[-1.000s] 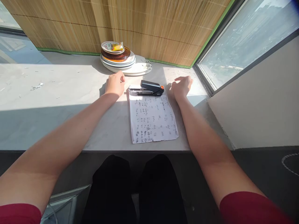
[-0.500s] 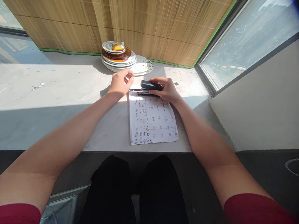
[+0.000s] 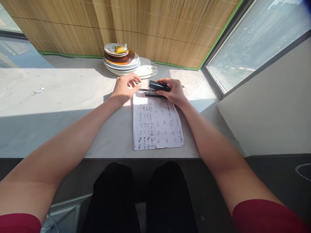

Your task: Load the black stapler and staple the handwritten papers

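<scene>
The right hand (image 3: 174, 91) is wrapped around the rear part of a black stapler (image 3: 157, 85), slightly above the centre of the frame, with thumb on the near side and fingers on the far side. The left hand (image 3: 123, 87), just to the left, has bent fingers, and its thumb and forefinger come close together near the stapler's front end. Something thin and pale seems to be there, but I cannot tell whether these tips pinch it.

The stapler's top arm stands raised from its base. I judge this tool stiff, rather heavy for its size, smooth on top, and weakest at its thin metal part; I would hold it at the rear, as the right hand does.

Lower in the frame, a written paper (image 3: 157, 126) lies on the table (image 3: 102, 139); I expect it light and easy to crease. At upper middle I see a stack of plates (image 3: 121, 67) with a yellow packet (image 3: 120, 49) on top, before a blind (image 3: 136, 22).
</scene>
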Motion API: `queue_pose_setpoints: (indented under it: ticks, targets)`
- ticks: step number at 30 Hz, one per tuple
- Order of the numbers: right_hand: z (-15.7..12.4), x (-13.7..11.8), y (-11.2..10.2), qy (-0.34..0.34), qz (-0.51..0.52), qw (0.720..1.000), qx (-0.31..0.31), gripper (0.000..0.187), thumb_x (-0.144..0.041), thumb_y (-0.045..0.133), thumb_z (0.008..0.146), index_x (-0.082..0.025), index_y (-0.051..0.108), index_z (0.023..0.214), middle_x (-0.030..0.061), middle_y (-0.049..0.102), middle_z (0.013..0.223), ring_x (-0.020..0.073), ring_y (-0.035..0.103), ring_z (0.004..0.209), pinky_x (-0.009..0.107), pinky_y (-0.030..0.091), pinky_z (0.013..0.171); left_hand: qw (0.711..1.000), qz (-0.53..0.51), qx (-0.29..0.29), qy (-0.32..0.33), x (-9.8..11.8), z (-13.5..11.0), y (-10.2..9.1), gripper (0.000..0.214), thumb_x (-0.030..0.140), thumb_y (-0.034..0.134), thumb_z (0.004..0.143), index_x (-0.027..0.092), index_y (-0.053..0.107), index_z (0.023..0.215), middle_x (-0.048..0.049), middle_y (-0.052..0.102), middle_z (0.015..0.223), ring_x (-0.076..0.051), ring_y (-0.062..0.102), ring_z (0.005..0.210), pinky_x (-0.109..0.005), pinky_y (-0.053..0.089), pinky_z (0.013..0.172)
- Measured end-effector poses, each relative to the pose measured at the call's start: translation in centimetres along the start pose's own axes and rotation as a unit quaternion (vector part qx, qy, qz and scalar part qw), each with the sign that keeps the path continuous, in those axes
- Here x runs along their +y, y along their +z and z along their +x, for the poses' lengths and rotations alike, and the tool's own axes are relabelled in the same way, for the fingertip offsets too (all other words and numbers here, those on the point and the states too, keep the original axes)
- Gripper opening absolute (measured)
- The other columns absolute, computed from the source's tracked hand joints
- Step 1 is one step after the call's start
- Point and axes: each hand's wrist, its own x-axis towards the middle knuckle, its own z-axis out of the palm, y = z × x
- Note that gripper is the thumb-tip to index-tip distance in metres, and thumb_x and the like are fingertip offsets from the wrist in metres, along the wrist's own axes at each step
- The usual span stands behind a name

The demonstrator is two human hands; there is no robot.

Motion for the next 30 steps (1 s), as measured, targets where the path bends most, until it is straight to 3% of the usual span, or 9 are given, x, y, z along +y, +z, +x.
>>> queue_pose_setpoints:
  ticks: [9,17,23,30]
  targets:
    - [-0.1,-0.8,-0.1,0.017,0.026,1.0,0.001,0.049,-0.037,0.086,0.076,-0.029,0.071,0.122,0.0065,0.075,0.12,0.0369,0.065,0.124,0.057,0.06,0.104,0.997,0.003,-0.07,-0.019,0.3,-0.4,0.1,0.013,0.024,0.076,0.08,0.027,0.078,0.092,-0.0039,0.076,0.097,-0.023,0.067,0.094,-0.039,0.055,0.091]
    - [0.0,-0.9,-0.2,0.021,0.037,0.999,-0.007,0.054,-0.036,0.087,0.075,-0.029,0.069,0.126,0.0072,0.074,0.122,0.0375,0.063,0.127,0.055,0.062,0.1,0.998,0.018,-0.05,-0.026,-0.2,-0.2,-0.1,0.017,0.022,0.075,0.078,0.027,0.079,0.094,-0.0031,0.077,0.095,-0.025,0.066,0.096,-0.044,0.052,0.097]
    - [0.0,-0.7,-0.2,0.022,0.043,0.999,-0.003,0.059,-0.039,0.089,0.072,-0.031,0.07,0.128,0.0072,0.075,0.118,0.0397,0.064,0.126,0.06,0.061,0.102,0.996,-0.016,-0.064,-0.065,-1.2,-0.1,0.1,0.013,0.028,0.076,0.078,0.026,0.076,0.091,-0.0059,0.077,0.099,-0.025,0.065,0.094,-0.041,0.055,0.087]
    - [0.0,-0.6,-0.1,0.019,0.047,0.999,0.0,0.057,-0.04,0.089,0.073,-0.03,0.07,0.126,0.0067,0.076,0.119,0.0389,0.064,0.127,0.059,0.061,0.103,0.993,-0.04,-0.086,-0.073,-1.6,0.1,0.2,0.019,0.031,0.076,0.075,0.025,0.075,0.093,-0.0071,0.077,0.103,-0.024,0.065,0.091,-0.039,0.057,0.08]
